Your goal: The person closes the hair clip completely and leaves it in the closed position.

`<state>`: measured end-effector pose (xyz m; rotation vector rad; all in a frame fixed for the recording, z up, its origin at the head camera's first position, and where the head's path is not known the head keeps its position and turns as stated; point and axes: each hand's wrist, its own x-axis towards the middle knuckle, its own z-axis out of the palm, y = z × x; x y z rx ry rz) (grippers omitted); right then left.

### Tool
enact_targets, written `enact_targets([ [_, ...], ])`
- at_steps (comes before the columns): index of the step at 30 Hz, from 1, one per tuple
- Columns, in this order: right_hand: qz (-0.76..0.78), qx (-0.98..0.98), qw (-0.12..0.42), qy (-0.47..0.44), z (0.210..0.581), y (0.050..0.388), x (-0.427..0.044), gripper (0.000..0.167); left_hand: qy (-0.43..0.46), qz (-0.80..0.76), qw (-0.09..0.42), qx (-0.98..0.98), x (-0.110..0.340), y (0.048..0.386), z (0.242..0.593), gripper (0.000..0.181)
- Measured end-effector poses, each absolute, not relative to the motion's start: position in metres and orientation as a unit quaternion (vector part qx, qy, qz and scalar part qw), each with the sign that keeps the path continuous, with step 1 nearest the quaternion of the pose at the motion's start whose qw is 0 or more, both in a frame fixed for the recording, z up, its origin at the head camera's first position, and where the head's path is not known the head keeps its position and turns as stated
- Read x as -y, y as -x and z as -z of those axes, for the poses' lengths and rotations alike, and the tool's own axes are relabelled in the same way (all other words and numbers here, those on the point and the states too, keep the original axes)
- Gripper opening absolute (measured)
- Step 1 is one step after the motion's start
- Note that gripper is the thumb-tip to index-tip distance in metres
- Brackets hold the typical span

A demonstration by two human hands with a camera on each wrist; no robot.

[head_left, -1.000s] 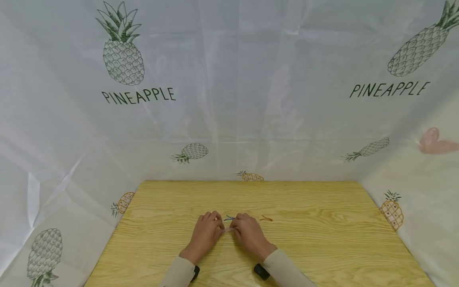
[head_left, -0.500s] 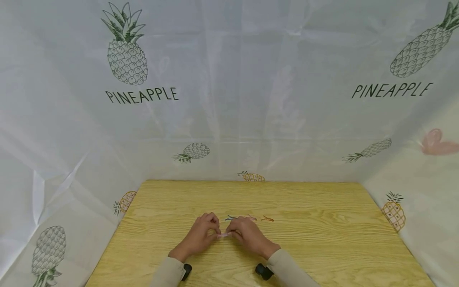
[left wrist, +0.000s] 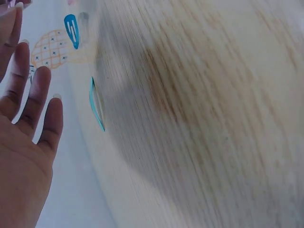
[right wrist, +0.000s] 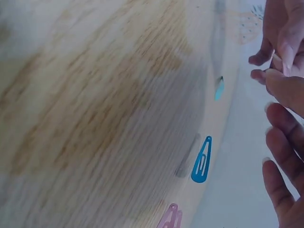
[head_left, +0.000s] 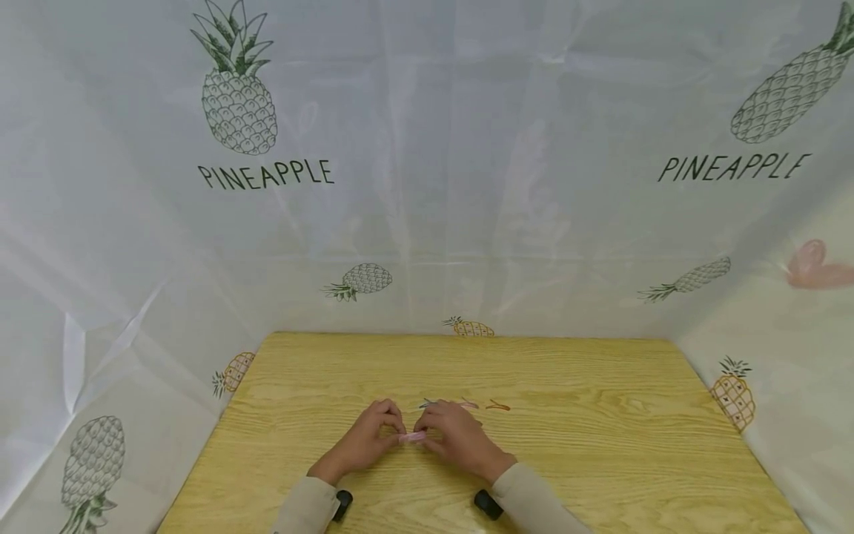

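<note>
Low over the table, my left hand (head_left: pixel 365 439) and right hand (head_left: pixel 459 439) almost meet. Between their fingertips is a small pale pink-purple snap hair clip (head_left: pixel 412 437), pinched from both sides. The fingers cover much of it. Just beyond the right hand lie a blue snap clip (right wrist: pixel 202 160) and a pink snap clip (head_left: pixel 469 404), with an orange snap clip (head_left: pixel 497 405) farther right. In the left wrist view a teal clip (left wrist: pixel 96 104) lies near the blue one, and the lower fingers of the left hand spread loosely.
The wood-grain table (head_left: pixel 600 430) runs back to a white curtain (head_left: pixel 467 185) printed with pineapples, which also closes off both sides. Black wrist cameras, such as the right one (head_left: pixel 488 504), sit under the sleeves.
Both hands have come slightly nearer to the body and left with the held clip, which now shows more between the fingers. The pink clip on the table has come into sight.
</note>
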<state>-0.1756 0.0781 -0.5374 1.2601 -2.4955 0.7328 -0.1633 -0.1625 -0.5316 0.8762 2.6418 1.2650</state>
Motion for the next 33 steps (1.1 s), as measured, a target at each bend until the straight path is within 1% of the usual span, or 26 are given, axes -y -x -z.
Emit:
enact_targets([
  [3, -0.231, 0.861, 0.150, -0.428, 0.538, 0.175, -0.073, 0.009, -0.273, -0.418, 0.054, -0.865, 0.164, 0.163, 0.532, 0.011],
  [6, -0.210, 0.870, 0.165, -0.415, 0.541, 0.173, -0.067, 0.010, -0.260, -0.398, 0.033, -0.879, 0.166, 0.161, 0.534, 0.006],
  [8, -0.200, 0.877, 0.168, -0.403, 0.543, 0.172, -0.063, 0.010, -0.254, -0.378, 0.004, -0.890, 0.168, 0.159, 0.536, 0.006],
  [12, -0.202, 0.892, 0.152, -0.374, 0.547, 0.171, -0.053, 0.010, -0.255, -0.315, -0.075, -0.911, 0.170, 0.155, 0.536, 0.018],
  [16, -0.222, 0.897, 0.139, -0.354, 0.549, 0.171, -0.042, 0.009, -0.261, -0.254, -0.147, -0.920, 0.171, 0.154, 0.539, 0.017],
  [19, -0.229, 0.900, 0.135, -0.345, 0.552, 0.172, -0.035, 0.009, -0.263, -0.227, -0.180, -0.920, 0.175, 0.156, 0.546, 0.017],
  [22, -0.226, 0.905, 0.129, -0.336, 0.553, 0.173, -0.028, 0.008, -0.257, -0.213, -0.189, -0.924, 0.179, 0.158, 0.552, 0.016],
  [27, -0.226, 0.913, 0.115, -0.319, 0.554, 0.176, -0.016, 0.008, -0.238, -0.203, -0.183, -0.932, 0.185, 0.160, 0.555, 0.014],
  [33, -0.211, 0.923, 0.121, -0.299, 0.556, 0.179, -0.006, 0.007, -0.226, -0.184, -0.174, -0.941, 0.188, 0.165, 0.554, 0.013],
])
